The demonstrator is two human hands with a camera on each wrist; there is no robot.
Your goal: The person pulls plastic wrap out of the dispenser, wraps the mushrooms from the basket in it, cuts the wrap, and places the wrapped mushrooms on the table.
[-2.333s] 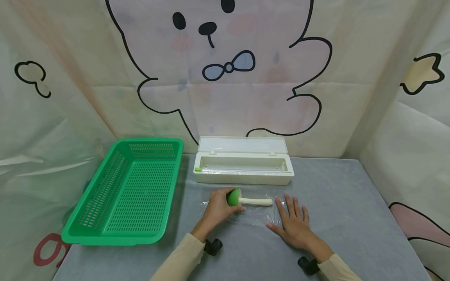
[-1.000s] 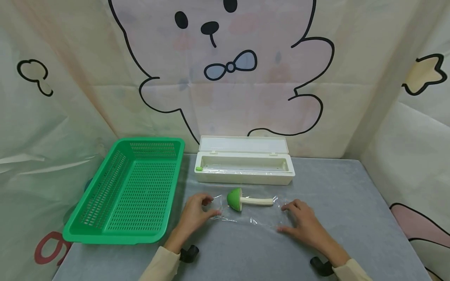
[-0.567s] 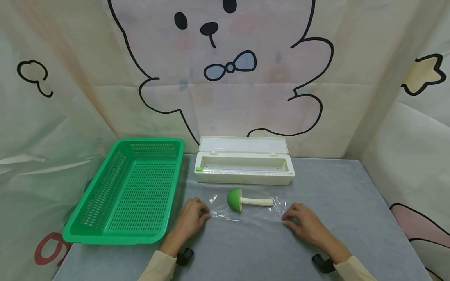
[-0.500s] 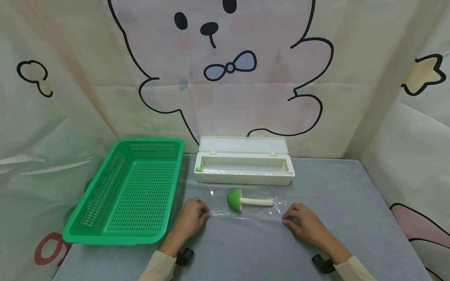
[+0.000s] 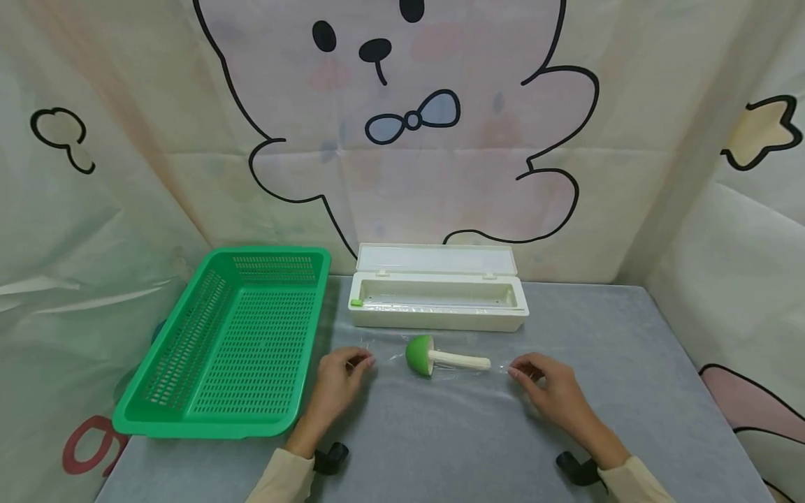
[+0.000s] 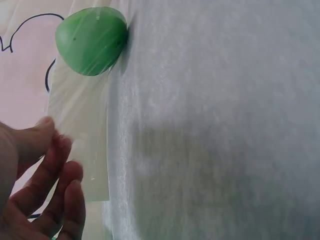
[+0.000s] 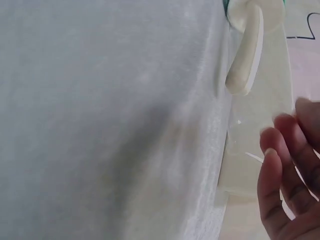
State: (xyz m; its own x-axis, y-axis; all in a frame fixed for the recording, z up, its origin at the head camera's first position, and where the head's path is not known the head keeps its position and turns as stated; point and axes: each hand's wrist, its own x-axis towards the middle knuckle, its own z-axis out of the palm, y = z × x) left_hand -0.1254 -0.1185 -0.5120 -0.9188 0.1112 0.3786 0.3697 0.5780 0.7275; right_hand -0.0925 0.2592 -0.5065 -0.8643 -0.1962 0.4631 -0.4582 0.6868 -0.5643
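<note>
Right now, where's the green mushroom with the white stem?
In the head view, the green mushroom lies just right of centre, between the left hand and the right hand, in front of the open cream plastic box.

The back is closed off by a pale cloth wall (image 5: 629, 112), and right across it a big cartoon animal (image 5: 484, 199) is outlined in thick black, trimmed with a blue bow tie (image 5: 412, 120)! Over to the left, the creased side cloth (image 5: 82, 258) is marked with a red loop (image 5: 68, 450); to the right, the facing panel (image 5: 729, 279) is brightened by a yellow star (image 5: 757, 133). Below, the grey tabletop (image 5: 453, 454) is softly lit, faint shadows being cast across it.
</note>
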